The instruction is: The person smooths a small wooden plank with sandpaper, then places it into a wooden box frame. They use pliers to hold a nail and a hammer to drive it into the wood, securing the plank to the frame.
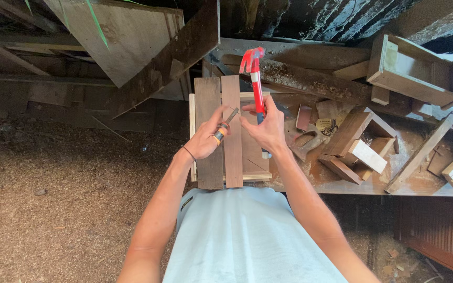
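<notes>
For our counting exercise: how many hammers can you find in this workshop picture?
1. The red hammer is in the person's right hand, raised over the slatted wooden panel at the bench's left end. Others may lie hidden among the wood scraps.

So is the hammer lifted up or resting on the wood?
Lifted: the right hand holds the hammer, its head raised beyond the slats.
</notes>
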